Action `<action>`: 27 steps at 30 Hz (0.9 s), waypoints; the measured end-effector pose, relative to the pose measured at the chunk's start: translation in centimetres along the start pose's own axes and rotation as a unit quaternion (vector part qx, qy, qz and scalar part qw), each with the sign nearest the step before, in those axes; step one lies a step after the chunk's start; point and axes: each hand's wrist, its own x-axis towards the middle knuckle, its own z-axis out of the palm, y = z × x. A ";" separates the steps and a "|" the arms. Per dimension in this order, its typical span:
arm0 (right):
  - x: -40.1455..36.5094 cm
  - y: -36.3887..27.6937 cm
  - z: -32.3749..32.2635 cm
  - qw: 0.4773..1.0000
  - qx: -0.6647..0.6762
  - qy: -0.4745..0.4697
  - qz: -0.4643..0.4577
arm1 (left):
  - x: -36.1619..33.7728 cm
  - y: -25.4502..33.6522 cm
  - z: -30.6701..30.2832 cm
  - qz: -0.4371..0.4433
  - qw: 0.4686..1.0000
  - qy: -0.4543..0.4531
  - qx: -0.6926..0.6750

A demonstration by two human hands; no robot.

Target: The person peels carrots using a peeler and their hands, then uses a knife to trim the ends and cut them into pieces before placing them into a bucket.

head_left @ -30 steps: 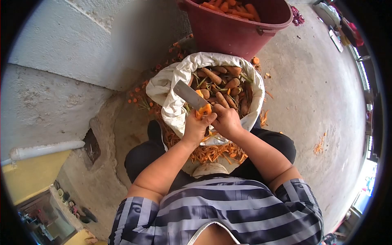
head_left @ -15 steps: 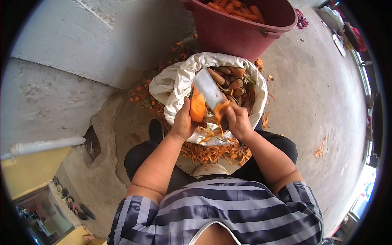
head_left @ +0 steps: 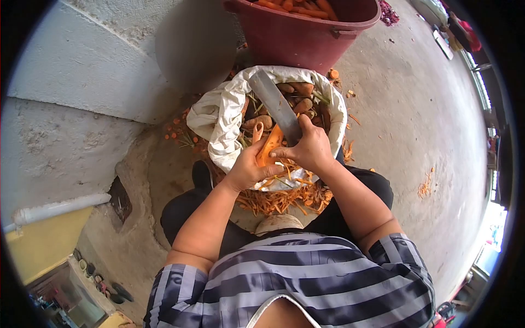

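My left hand (head_left: 249,168) is closed around a peeled orange carrot (head_left: 270,146) over the near side of a white sack (head_left: 223,123) with a rolled rim. A slim orange piece with a loop-like end (head_left: 257,131) sticks up beside its fingers. My right hand (head_left: 313,146) grips a broad-bladed knife (head_left: 275,104), its handle hidden in the palm. The grey blade points up and to the left across the sack's mouth. My right thumb reaches over to the carrot. Unpeeled carrots (head_left: 302,105) lie inside the sack, with thin peelings near my hands.
A dark red tub (head_left: 298,46) of peeled carrots (head_left: 298,8) stands just beyond the sack. Carrot peelings (head_left: 279,202) are heaped between my legs and the sack. Cut carrot ends (head_left: 174,128) lie on the floor by the wall (head_left: 71,76) at left.
My hands have come together at the carrot. The knife blade, blurred before, now shows sharply. The orange piece that was by my right hand no longer shows there. The whole view has shifted slightly.
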 end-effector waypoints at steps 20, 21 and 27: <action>0.1 -1.4 0.0 0.992 -0.124 -0.024 0.012 | 0.4 -1.7 0.3 0.131 0.979 0.079 0.136; 0.1 -1.4 0.1 0.992 -0.126 -0.022 0.011 | 0.3 -1.6 0.1 0.107 0.982 0.064 0.143; 0.0 -1.0 0.0 0.994 -0.109 0.004 -0.008 | 0.0 -0.9 0.0 0.064 0.984 0.035 0.162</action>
